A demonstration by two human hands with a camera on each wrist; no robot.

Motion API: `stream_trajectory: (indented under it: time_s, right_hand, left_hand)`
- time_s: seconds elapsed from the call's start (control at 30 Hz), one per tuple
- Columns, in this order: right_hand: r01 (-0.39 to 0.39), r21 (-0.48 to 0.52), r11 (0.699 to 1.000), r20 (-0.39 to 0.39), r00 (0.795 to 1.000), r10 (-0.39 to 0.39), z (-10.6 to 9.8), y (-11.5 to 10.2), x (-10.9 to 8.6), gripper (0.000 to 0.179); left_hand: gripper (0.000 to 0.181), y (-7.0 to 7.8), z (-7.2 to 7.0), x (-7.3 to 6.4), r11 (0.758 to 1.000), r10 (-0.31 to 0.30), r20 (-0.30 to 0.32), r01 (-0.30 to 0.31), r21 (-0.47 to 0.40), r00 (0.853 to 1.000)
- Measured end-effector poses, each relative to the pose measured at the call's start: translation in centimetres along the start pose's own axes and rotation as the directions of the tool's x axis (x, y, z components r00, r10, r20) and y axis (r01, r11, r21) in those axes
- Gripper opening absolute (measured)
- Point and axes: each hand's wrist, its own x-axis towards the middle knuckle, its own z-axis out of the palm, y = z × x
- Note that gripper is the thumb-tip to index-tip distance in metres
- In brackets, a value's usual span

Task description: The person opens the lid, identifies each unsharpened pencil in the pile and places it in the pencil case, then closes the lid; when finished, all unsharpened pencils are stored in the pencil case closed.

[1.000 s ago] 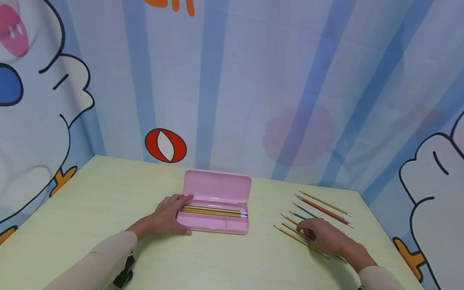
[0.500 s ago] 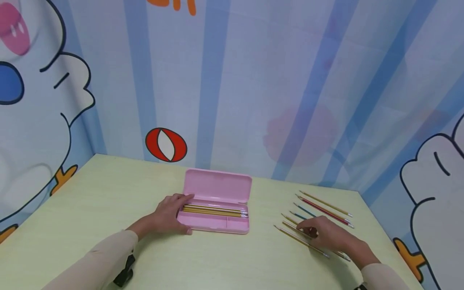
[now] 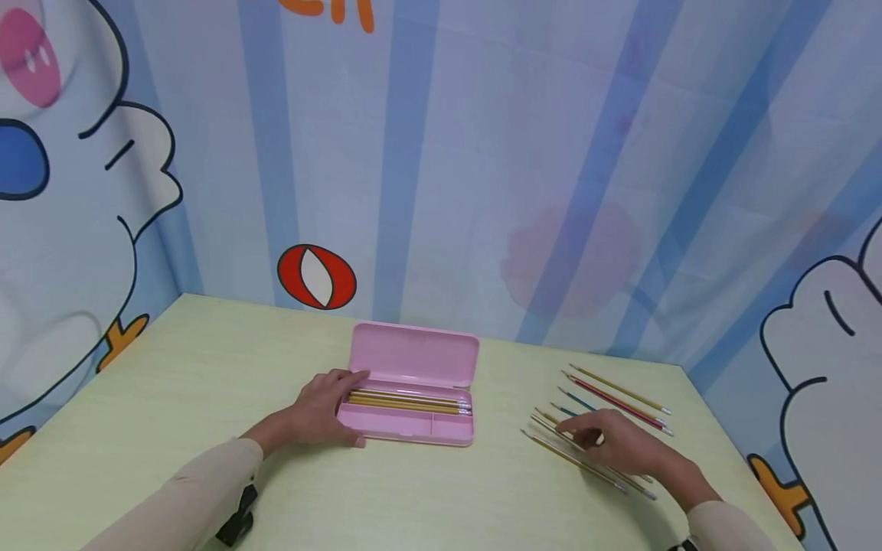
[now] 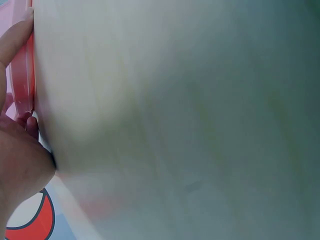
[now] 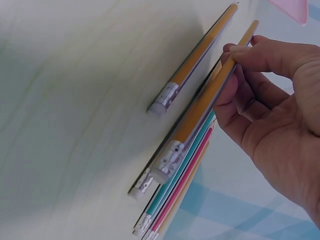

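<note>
An open pink pencil case (image 3: 386, 425) lies on the table, with several yellow pencils (image 3: 403, 403) in its rear compartment. My left hand (image 3: 313, 409) holds the case's left end, thumb at the front edge and fingers toward the back. At the right, my right hand (image 3: 623, 444) pinches a yellow pencil (image 5: 197, 110) between thumb and fingers; its white eraser end points toward me. A second yellow pencil (image 5: 202, 52) lies nearer the front, apart from the hand. Another pencil (image 5: 143, 185) lies partly hidden beneath the held one.
Beyond the right hand lie teal pencils (image 3: 575, 398), red pencils (image 3: 620, 402) and a yellow pencil (image 3: 620, 389), roughly parallel. The case's raised lid (image 3: 413, 353) stands near the table's back edge. A printed curtain (image 3: 455, 191) hangs behind the table (image 3: 427, 497).
The pencil in my right hand has shifted slightly up and left, out from among the others, and the fingertips have moved a little left. My left hand and the case stay still.
</note>
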Motion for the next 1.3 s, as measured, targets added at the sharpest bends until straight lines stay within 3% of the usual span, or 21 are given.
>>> stream_trajectory:
  time_s: [0.47,0.77,1.3]
  right_hand:
    - [0.071,0.032,0.997,-0.034,0.997,-0.07,0.2,-1.2,1.3,0.04]
    - [0.06,0.046,0.997,-0.03,0.998,-0.059,0.4,-2.8,2.9,0.04]
    - [0.127,0.036,0.991,0.054,0.99,-0.129,1.4,-6.1,8.6,0.041]
  left_hand:
    - [0.101,0.0,0.0,-0.2,1.0,0.031,-0.013,-0.031,0.007,0.999]
    - [0.101,0.0,0.0,-0.1,1.0,0.028,-0.013,-0.028,0.011,1.0]
    - [0.101,-0.1,0.1,0.1,1.0,0.023,-0.018,-0.023,0.004,1.0]
